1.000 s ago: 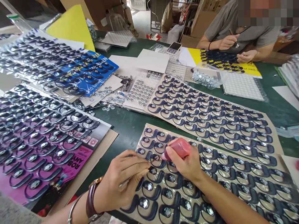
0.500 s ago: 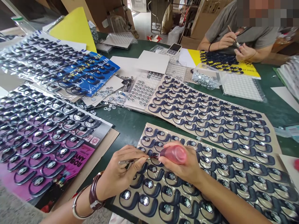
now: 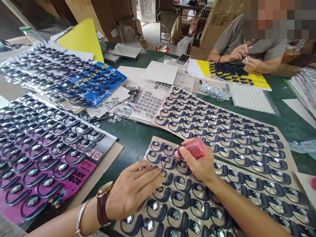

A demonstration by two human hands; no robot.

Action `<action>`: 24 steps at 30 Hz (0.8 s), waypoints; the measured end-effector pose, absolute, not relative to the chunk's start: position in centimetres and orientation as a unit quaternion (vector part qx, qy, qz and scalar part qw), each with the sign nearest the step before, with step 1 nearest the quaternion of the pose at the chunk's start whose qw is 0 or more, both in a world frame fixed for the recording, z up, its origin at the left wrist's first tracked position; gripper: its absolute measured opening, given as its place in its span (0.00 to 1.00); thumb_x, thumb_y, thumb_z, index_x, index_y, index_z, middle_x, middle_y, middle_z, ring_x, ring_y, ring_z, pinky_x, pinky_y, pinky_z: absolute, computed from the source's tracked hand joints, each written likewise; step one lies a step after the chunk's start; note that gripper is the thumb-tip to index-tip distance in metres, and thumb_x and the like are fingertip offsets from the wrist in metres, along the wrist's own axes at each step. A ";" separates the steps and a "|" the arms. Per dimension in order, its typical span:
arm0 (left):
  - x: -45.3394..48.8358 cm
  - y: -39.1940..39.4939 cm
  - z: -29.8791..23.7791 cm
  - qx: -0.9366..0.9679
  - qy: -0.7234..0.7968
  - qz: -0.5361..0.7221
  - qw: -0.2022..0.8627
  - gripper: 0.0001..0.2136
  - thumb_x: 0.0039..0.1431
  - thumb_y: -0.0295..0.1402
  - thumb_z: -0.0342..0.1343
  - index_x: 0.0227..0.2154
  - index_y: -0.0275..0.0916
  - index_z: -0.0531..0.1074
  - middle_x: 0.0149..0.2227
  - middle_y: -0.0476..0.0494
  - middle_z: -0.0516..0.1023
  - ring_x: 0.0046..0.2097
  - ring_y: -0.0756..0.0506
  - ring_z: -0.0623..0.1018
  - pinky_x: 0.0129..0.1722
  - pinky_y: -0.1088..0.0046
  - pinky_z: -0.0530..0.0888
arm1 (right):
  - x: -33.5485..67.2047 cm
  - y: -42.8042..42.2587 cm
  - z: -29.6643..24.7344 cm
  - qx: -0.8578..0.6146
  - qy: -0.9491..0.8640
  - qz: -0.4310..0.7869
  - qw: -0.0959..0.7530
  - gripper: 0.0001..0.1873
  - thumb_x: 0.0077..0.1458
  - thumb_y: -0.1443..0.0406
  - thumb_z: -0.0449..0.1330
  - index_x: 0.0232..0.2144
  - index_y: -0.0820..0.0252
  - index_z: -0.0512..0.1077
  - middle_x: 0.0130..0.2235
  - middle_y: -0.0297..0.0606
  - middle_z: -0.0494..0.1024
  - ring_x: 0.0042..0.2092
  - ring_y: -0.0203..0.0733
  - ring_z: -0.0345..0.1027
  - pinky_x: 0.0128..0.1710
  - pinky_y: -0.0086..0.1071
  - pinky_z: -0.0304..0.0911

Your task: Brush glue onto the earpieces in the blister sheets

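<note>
My left hand (image 3: 135, 189), with a watch and a bangle at its wrist, is closed on thin metal tweezers (image 3: 164, 165). The tweezers' tip is at a shiny round gem piece near the far left corner of a brown sheet. Rows of dark curved pieces with round gems cover this near sheet (image 3: 149, 149). Gripped in my right hand (image 3: 197, 164) is a pink squeeze bottle (image 3: 194, 148), tilted so its nozzle points left and down, just above the sheet and a little right of the tweezers' tip.
Another brown sheet of similar pieces (image 3: 222, 123) lies behind. Pink (image 3: 84, 181) and blue (image 3: 98, 95) sheets with such pieces are at left. Loose discs (image 3: 118, 110) and a clear box of gems (image 3: 214, 89) sit mid-table. A co-worker's hands (image 3: 243, 57) work opposite.
My right hand has lifted the bottle slightly up and right, away from the tweezers. My left hand has turned palm down, its tweezers now pointing up at a gem.
</note>
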State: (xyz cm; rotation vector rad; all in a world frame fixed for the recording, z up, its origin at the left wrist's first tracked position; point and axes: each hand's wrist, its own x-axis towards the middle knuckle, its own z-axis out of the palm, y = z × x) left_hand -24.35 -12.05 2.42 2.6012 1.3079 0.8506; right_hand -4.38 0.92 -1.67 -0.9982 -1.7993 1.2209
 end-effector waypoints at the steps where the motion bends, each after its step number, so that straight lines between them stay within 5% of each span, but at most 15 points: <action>1: -24.4 -11.7 2.3 0.860 0.428 0.272 0.053 0.14 0.64 0.23 0.41 0.46 0.27 0.68 0.44 0.34 0.77 0.41 0.44 0.78 0.46 0.63 0.73 | -4.5 0.9 -2.0 -0.389 -0.697 0.478 0.368 0.10 0.53 0.59 0.62 0.36 0.57 0.70 0.26 0.34 0.78 0.27 0.40 0.74 0.31 0.33 0.72; 24: -23.1 -11.9 1.5 0.886 0.397 0.236 -0.030 0.15 0.63 0.22 0.41 0.40 0.23 0.73 0.40 0.33 0.77 0.42 0.40 0.76 0.46 0.62 0.73 | -5.1 0.5 -2.5 -0.370 -0.767 0.399 0.340 0.09 0.54 0.59 0.62 0.35 0.57 0.70 0.27 0.32 0.78 0.28 0.39 0.73 0.33 0.31 0.69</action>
